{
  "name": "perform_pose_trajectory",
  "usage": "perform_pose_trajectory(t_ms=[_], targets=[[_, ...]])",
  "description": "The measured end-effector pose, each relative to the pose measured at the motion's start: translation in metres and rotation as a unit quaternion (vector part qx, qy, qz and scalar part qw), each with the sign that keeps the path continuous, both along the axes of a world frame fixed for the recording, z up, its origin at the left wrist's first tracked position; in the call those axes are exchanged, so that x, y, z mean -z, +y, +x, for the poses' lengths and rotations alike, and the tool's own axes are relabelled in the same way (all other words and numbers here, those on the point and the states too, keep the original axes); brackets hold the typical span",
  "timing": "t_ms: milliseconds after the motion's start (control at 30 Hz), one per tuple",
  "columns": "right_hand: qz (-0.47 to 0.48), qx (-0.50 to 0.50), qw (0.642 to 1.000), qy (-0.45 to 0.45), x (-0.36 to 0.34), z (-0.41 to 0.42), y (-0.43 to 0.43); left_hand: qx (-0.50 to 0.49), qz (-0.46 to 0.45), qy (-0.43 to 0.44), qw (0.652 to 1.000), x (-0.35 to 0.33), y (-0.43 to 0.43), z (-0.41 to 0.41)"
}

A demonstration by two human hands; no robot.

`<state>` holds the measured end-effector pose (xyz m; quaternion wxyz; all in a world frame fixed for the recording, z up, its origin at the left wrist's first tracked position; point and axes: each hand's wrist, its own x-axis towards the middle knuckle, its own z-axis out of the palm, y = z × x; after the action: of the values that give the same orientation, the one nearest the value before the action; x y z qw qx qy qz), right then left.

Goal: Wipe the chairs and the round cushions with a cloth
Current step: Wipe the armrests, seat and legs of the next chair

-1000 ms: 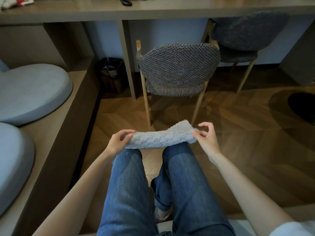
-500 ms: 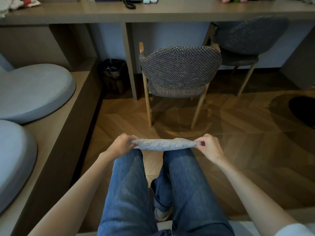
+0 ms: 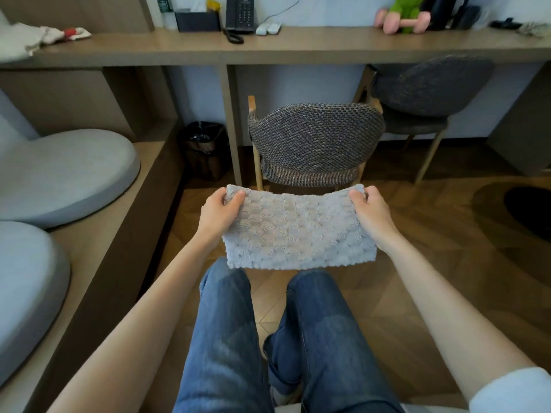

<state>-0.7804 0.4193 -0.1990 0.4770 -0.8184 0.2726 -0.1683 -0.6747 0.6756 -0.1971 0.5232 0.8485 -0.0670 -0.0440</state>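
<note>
A grey textured cloth hangs spread out above my knees. My left hand pinches its upper left corner and my right hand pinches its upper right corner. Straight ahead stands a woven grey chair with wooden legs, its back towards me. A darker second chair is tucked under the desk at the back right. Two round grey cushions lie on the low platform at my left, one farther and one nearer.
A long wooden desk runs along the back with a phone, remotes, pink dumbbells and a crumpled rag on it. A black waste bin stands under the desk, left of the chair. A dark round rug lies at the right on the wooden floor.
The cloth, stretched as a narrow strip over my knees before, is now lifted and unfolded into a flat rectangle. Both hands rose with it, and my view tilted up.
</note>
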Motion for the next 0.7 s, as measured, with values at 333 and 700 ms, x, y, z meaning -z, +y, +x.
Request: perform_pose_trajectory(t_ms=[333, 700], targets=[[0.207, -0.057, 0.974, -0.077, -0.008, 0.004, 0.059, 0.081, -0.184, 0.170, 0.965, -0.003, -0.046, -0.030], [0.304, -0.086, 0.939, -0.137, 0.013, -0.004, 0.063, 0.215, -0.265, 0.237, 0.910, -0.013, -0.064, -0.048]])
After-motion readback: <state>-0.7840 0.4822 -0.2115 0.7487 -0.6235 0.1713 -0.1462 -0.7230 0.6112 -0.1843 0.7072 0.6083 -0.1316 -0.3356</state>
